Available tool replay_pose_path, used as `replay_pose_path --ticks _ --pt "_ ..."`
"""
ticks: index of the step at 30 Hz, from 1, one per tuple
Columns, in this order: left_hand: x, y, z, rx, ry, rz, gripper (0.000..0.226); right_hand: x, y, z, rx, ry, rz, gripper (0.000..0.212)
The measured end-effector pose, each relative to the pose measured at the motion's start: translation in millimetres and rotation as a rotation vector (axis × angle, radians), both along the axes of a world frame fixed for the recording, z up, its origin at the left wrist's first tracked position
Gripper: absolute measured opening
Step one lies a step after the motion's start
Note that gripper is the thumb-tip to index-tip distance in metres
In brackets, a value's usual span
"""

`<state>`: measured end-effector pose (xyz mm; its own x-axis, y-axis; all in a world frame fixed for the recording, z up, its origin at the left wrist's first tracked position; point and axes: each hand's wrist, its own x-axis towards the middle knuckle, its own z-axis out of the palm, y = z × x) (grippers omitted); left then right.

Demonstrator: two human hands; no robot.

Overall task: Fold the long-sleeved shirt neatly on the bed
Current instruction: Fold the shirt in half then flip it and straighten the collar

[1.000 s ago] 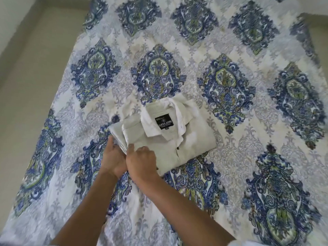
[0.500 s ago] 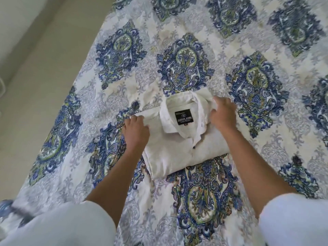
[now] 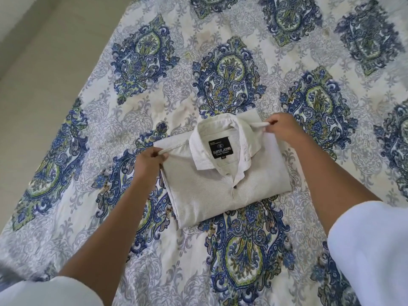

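Observation:
A cream long-sleeved shirt [image 3: 212, 188] lies folded into a compact rectangle in the middle of the bed, collar up, with a black neck label showing. My left hand [image 3: 150, 161] pinches a ridge of fabric at the shirt's left shoulder. My right hand [image 3: 283, 129] pinches a raised fold at the right shoulder, beside the collar. Both pinched edges are lifted slightly off the folded stack. The sleeves are tucked out of sight.
The bed [image 3: 242, 272] is covered with a white sheet printed with large blue and green medallions. Its left edge runs diagonally, with beige floor [image 3: 39, 74] beyond. My white sleeves fill the lower corners.
Both hands were together at the shirt's left edge, then spread to either shoulder. They now pinch and lift the fabric there. The view has come closer.

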<state>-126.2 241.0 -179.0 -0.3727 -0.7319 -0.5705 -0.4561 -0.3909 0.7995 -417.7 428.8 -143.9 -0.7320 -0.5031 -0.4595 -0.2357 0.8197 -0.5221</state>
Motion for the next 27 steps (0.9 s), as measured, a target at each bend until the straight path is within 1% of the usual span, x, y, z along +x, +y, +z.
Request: replay_pose_path --ticks 1,3,4,6,9,11,12,14,15,16,17,18,19,20,21,22,23,25,27 --pt "0.6 -0.5 0.2 0.056 0.073 0.068 0.016 -0.9 -2.4 1.9 -0.082 -0.054 -0.064 0.008" --pt "1.0 -3.1 -0.7 0.126 0.184 0.195 0.018 -2.2 -10.1 1.5 -0.205 -0.091 -0.122 0.012" --pt "1.8 -4.5 -2.0 0.139 0.202 0.237 0.020 -1.4 -14.2 -1.0 -0.249 -0.096 -0.134 0.014" --pt "2.7 -4.7 -4.2 0.118 0.182 0.266 0.022 2.5 -20.5 -8.2 -0.286 -0.104 -0.174 0.019" --pt "2.8 -0.4 -11.6 -0.005 0.101 0.252 0.024 6.3 -19.9 -25.4 -0.307 -0.114 -0.292 0.022" --pt "1.1 5.5 -13.7 -0.106 0.035 0.250 0.017 9.6 -17.4 -31.4 -0.326 -0.075 -0.363 0.028" --pt "-0.9 9.5 -13.2 -0.177 -0.036 0.229 0.016 12.3 -15.6 -30.8 -0.305 -0.034 -0.384 0.033" --pt "-4.2 17.5 -11.8 -0.285 -0.221 0.189 0.040 15.5 -7.8 -28.5 -0.225 -0.019 -0.425 0.047" --pt "-4.1 21.0 -12.5 -0.267 -0.274 0.192 0.052 17.3 -2.3 -25.3 -0.167 -0.069 -0.427 0.059" --pt "-4.6 24.9 -10.0 -0.192 -0.293 0.204 0.059 18.5 3.9 -21.4 -0.086 -0.135 -0.397 0.072" --pt "-4.1 27.5 -8.0 -0.081 -0.280 0.219 0.062 20.0 10.0 -18.0 0.012 -0.195 -0.343 0.083" --pt "-2.7 29.4 -5.8 0.037 -0.255 0.214 0.060 21.5 15.8 -15.6 0.111 -0.246 -0.275 0.090" --pt "-0.8 31.5 -3.1 0.135 -0.226 0.180 0.054 23.4 21.0 -14.2 0.172 -0.290 -0.214 0.093" --pt "1.3 34.0 0.5 0.202 -0.186 0.130 0.043 26.6 25.3 -12.2 0.169 -0.329 -0.181 0.091" --pt "2.7 36.0 3.2 0.245 -0.125 0.101 0.030 29.6 27.3 -11.0 0.099 -0.379 -0.188 0.084" --pt "3.9 37.7 6.2 0.272 -0.053 0.093 0.019 33.2 29.6 -9.5 -0.012 -0.435 -0.232 0.074" --pt "5.3 39.9 9.0 0.294 0.028 0.101 0.013 36.6 32.8 -8.3 -0.117 -0.471 -0.290 0.065" --pt "7.1 46.5 19.3 0.302 0.182 0.121 0.013 46.6 41.3 -1.6 -0.254 -0.479 -0.360 0.048" --pt "8.3 55.8 32.4 0.276 0.286 0.093 0.015 58.3 53.5 9.6 -0.336 -0.443 -0.389 0.027"
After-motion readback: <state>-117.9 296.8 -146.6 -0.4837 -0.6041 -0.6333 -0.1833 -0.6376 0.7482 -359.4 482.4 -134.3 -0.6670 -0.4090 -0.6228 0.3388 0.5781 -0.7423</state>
